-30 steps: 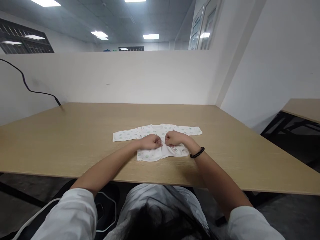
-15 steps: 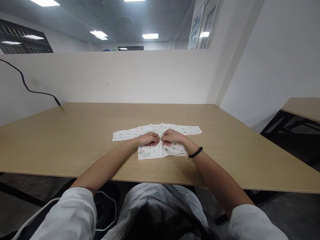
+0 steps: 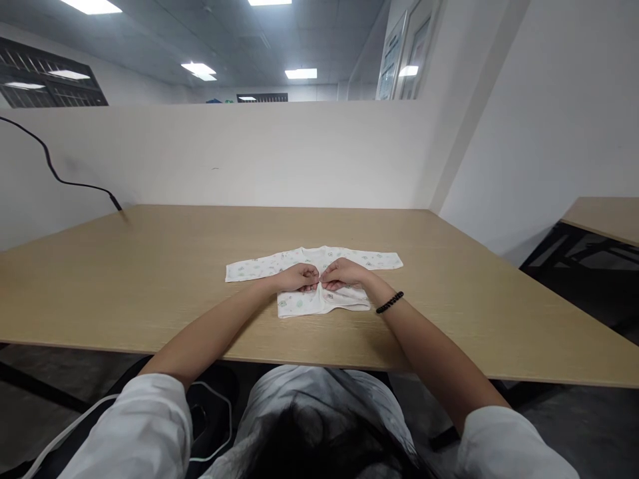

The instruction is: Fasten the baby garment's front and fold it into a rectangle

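A small white baby shirt [image 3: 299,305] with a sparse coloured print lies spread out, its long sleeves reaching to the left and right and its neckline facing away from me. My left hand [image 3: 298,277] pinches the front opening at mid-chest. Against it, fingertips nearly touching, my right hand [image 3: 343,273] pinches the other side of the same opening. Whatever small fastening sits between the fingers is too hidden to make out. Below the hands the cloth is puckered along the centre line. A black beaded bracelet [image 3: 390,303] circles my right wrist.
The shirt rests on a light wooden table [image 3: 164,266], backed by a white partition [image 3: 279,156]. A black cable [image 3: 74,183] hangs down to the table's far left corner. Another table [image 3: 604,216] stands off to the right. A white cord [image 3: 219,392] runs below the front edge.
Both hands stay at the front opening with only slight finger movement. The shirt's lower hem has drawn in a little and puckered more at the centre.
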The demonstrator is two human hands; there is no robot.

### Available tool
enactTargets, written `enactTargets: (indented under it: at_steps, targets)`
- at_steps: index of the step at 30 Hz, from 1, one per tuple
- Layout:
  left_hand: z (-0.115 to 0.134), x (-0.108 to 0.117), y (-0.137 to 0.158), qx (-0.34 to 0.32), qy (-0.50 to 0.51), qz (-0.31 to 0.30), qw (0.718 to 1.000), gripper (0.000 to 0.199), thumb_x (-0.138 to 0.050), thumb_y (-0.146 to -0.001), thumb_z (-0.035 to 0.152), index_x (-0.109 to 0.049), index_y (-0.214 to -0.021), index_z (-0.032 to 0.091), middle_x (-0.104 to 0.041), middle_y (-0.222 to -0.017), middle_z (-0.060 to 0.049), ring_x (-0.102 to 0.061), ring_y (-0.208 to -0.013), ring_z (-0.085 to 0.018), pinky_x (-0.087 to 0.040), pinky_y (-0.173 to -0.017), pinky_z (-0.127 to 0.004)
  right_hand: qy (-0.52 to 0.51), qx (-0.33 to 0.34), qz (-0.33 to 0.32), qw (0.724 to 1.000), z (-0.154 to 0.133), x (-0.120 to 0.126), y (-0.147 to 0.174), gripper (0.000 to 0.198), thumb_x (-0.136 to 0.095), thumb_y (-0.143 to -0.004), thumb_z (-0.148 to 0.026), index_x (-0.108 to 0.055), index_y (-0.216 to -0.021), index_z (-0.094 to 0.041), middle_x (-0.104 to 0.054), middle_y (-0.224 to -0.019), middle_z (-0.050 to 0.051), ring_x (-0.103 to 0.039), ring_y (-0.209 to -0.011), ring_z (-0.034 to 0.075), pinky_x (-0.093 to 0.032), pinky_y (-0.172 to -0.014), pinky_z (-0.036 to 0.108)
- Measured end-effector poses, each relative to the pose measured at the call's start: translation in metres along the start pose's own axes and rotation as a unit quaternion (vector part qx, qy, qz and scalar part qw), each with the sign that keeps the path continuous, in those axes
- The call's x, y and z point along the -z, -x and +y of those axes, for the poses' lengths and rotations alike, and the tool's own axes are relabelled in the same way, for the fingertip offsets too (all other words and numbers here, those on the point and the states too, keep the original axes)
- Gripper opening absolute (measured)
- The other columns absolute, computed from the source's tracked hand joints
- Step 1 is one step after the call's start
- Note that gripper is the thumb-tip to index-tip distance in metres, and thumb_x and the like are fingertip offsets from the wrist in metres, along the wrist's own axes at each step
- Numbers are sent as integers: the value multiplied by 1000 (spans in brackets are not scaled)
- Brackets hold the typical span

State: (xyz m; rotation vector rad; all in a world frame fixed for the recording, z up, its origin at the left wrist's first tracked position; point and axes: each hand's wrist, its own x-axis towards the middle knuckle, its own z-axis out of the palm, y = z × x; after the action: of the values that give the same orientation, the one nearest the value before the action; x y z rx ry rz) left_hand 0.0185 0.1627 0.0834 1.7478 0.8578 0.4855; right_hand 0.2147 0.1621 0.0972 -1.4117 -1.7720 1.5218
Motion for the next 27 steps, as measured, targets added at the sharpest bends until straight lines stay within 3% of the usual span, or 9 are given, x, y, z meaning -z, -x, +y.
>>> enactTargets:
  at_steps: [6,13,21,24,27]
  targets:
    - [-4,2,-6,57,57,36,996,37,-74,-75,47,-64,-75,12,-67,-69,-6,-63,-64,-14,-50,-63,-28,27,-3,27,999,-8,-8,2,6,-69,-72,-9,-68,-67,-12,-67,-62,2,-65,-60,11,-56,-57,16]
    - [-14,1,-14,82,82,69,991,16,-69,-79,26,-65,-71,12,-67,-65,-3,-60,-59,-10,-48,-61,-23,25,-21,47,998,-9,-13,0,11,-67,-74,-6,-65,-65,-11,-66,-59,3,-64,-57,11,-55,-56,16]
    - [-14,1,-9,-22,-19,31,999,26,-62,-79,40,-53,-71,17,-59,-64,1,-47,-52,-8,-34,-49,-21,-137,-78,-28,987,3,3,-5,9,-73,-76,-8,-64,-78,-8,-69,-70,7,-66,-59,10,-58,-62,17]
    - [-12,1,-7,-61,-91,39,993,25,-56,-82,42,-53,-76,18,-56,-65,2,-48,-55,-11,-36,-51,-22,-131,-71,-39,988,9,6,-9,16,-78,-73,-10,-63,-80,-11,-70,-71,4,-65,-58,8,-56,-59,15]
    - [-11,5,-7,-88,-203,51,974,24,-56,-81,43,-56,-82,19,-58,-69,1,-52,-61,-14,-40,-56,-25,-53,-58,-29,996,12,6,-12,20,-81,-71,-18,-62,-74,-12,-66,-62,2,-61,-53,8,-52,-52,14]
